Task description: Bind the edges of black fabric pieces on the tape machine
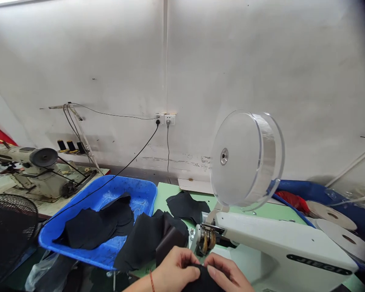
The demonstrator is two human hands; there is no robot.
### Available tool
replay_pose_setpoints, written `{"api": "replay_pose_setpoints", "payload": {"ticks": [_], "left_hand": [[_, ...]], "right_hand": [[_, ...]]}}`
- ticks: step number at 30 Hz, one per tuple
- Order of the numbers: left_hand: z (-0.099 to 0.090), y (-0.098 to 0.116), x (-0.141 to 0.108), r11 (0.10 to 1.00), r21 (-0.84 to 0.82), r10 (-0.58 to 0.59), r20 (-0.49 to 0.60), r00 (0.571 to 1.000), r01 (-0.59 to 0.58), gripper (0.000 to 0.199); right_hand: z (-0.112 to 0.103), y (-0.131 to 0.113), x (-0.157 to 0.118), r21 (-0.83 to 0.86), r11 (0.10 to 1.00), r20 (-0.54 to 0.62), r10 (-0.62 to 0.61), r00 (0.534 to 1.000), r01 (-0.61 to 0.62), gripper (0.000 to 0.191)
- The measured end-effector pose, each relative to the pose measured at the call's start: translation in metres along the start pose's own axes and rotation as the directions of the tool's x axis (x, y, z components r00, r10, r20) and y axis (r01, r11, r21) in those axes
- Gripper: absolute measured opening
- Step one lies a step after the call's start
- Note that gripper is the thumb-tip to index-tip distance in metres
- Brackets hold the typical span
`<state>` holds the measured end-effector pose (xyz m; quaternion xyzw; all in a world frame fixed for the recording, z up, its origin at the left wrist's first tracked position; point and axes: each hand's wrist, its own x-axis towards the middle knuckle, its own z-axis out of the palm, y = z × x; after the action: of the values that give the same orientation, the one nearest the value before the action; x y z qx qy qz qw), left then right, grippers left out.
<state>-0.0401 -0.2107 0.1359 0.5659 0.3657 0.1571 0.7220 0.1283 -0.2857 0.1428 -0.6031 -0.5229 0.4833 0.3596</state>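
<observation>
At the bottom of the head view, my left hand (179, 267) and my right hand (226, 273) pinch a piece of black fabric (203, 280) between thumbs and fingers. The lower part of this piece runs out of the frame. Just beyond my fingertips is the roller head (207, 239) of a white machine (270, 235) lettered on its arm. A clear reel (240, 160) of tape stands above that arm. Left of my hands, cut black pieces (146, 239) overlap on the green table, one with a brownish face turned up.
A blue tub (140, 190) with black pieces inside stands at the left. Another black piece (187, 205) lies behind the machine head. Further left are a sewing machine (45, 170) and a black fan guard (12, 235). White rolls (346, 239) sit at right; a cord (124, 168) crosses the tub.
</observation>
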Motion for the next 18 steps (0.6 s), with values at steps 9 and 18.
{"api": "replay_pose_setpoints", "payload": {"ticks": [9,18], "left_hand": [[0.009,-0.004,0.005,0.993,0.009,0.114,0.037,0.993,-0.115,0.020],[0.010,0.002,0.016,0.995,0.051,0.089,-0.037,0.995,-0.087,0.019]], "right_hand": [[0.001,-0.005,0.005,0.105,0.994,0.015,-0.011,1.000,0.010,0.034],[-0.025,0.021,-0.005,0.165,0.985,0.043,0.050,0.998,-0.056,0.036]]}}
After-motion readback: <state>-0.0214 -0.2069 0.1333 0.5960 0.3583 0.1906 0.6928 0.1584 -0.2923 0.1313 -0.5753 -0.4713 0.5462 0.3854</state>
